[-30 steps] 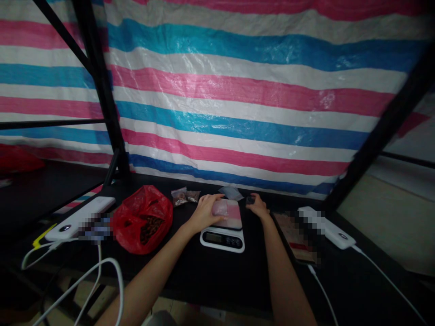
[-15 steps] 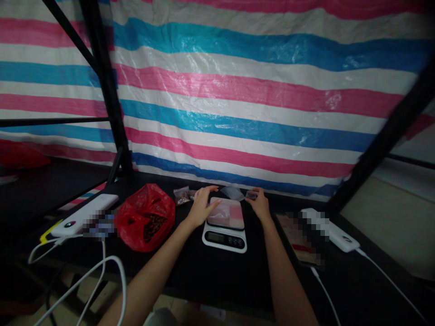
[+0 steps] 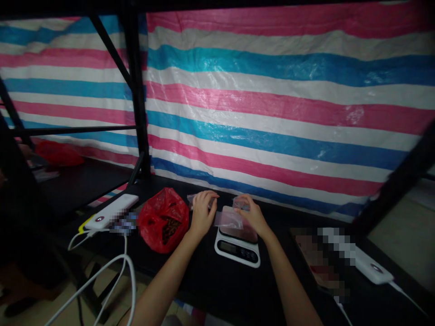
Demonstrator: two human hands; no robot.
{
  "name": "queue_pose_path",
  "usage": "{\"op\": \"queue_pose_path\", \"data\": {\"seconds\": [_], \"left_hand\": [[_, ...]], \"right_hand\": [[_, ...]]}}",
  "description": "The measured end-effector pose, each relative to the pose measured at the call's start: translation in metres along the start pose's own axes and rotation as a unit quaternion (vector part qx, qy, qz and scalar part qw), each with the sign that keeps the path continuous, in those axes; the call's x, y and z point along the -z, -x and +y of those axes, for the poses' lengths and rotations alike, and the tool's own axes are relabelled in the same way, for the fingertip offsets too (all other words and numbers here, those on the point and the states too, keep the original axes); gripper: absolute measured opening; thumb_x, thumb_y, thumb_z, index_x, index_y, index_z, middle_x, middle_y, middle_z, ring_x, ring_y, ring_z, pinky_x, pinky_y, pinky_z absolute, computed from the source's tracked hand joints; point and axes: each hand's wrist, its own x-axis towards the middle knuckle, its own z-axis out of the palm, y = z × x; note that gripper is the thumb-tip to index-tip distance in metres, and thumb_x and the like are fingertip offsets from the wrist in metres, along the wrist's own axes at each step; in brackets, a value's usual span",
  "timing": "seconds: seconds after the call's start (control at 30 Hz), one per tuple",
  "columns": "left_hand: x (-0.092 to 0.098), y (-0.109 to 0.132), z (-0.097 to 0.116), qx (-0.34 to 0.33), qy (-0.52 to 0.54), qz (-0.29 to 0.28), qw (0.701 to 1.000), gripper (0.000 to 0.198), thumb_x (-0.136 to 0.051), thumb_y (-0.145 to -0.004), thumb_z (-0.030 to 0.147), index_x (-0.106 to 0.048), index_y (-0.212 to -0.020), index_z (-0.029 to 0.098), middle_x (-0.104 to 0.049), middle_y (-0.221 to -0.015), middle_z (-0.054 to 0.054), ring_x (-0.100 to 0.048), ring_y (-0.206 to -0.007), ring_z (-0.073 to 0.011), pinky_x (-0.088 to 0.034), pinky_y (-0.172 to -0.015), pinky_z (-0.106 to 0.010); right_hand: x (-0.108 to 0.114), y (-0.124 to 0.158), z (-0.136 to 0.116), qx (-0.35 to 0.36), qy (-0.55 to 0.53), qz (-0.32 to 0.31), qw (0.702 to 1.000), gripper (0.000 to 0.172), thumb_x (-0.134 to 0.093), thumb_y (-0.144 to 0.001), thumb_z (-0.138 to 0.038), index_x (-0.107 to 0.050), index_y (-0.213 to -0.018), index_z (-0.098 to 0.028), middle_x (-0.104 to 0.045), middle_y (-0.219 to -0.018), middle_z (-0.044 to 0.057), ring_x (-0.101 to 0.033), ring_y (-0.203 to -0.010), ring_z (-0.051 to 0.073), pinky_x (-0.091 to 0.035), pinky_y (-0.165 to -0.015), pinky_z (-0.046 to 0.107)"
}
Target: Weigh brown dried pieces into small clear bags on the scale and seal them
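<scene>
Black table [image 3: 220,280]. Clear bag [image 3: 231,221] on scale [image 3: 255,259], probably light, limp, slippery: pinch its overhanging edge. Right hand [image 3: 250,211] grasping clear piece [image 3: 239,202]; left hand [image 3: 203,208] curled at packet [image 3: 190,199], can't tell grip.

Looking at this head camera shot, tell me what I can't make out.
All in the head view:
Scale display: any reading, too small and dark.
Small bag: contents, covered by the left hand.
Clear item at the right hand: exact shape, blurred.
Phone: right side, masked by pixel blocks.
Forearms: cut off by the bottom edge.
</scene>
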Motion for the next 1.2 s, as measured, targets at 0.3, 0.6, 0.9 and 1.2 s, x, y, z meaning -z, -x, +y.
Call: {"op": "queue_pose_path", "data": {"seconds": [0.3, 0.6, 0.9, 1.2], "left_hand": [[0.121, 0.041, -0.063, 0.125, -0.238, 0.037, 0.962, 0.046, -0.06, -0.069, 0.022, -0.047, -0.113, 0.023, -0.046, -0.121, -0.009, -0.043, -0.11, -0.0297, -0.037, -0.087, -0.046], [0.119, 0.11, -0.099, 0.127, -0.117, 0.041, 0.984, 0.088, -0.047, -0.059, 0.004, -0.01, -0.138, 0.017, -0.038, -0.132, -0.016, -0.038, -0.122, -0.0283, -0.036, -0.098, -0.046], [0.105, 0.127, -0.087, 0.264, -0.081, 0.067, 0.959, 0.066, -0.047, -0.077, 0.024, -0.02, -0.136, 0.009, -0.049, -0.122, -0.018, -0.05, -0.11, -0.0269, -0.04, -0.093, -0.044], [0.101, 0.114, -0.065, 0.318, 0.083, 0.07, 0.942, 0.054, -0.033, -0.085, 0.021, -0.02, -0.137, 0.016, -0.036, -0.137, -0.012, -0.038, -0.124, -0.0199, -0.031, -0.103, -0.04]], "right_hand": [[-0.072, 0.01, -0.072, 0.094, 0.032, -0.098, 0.99, 0.038, -0.06, -0.07, -0.023, -0.052, -0.107, -0.024, -0.06, -0.108, 0.003, -0.056, -0.097, 0.019, -0.042, -0.085, 0.033], [-0.146, 0.004, -0.111, 0.224, 0.28, -0.229, 0.905, 0.04, -0.062, -0.072, -0.02, -0.052, -0.11, -0.026, -0.062, -0.102, 0.004, -0.052, -0.1, 0.023, -0.036, -0.088, 0.036], [-0.146, -0.006, -0.127, 0.233, 0.48, -0.291, 0.794, 0.027, -0.045, -0.081, -0.012, -0.058, -0.103, -0.02, -0.064, -0.094, 0.009, -0.054, -0.091, 0.024, -0.037, -0.076, 0.035], [-0.168, 0.002, -0.124, 0.24, 0.522, -0.297, 0.762, 0.024, -0.042, -0.084, -0.01, -0.059, -0.1, -0.014, -0.064, -0.093, 0.013, -0.055, -0.092, 0.025, -0.043, -0.07, 0.035]]}}
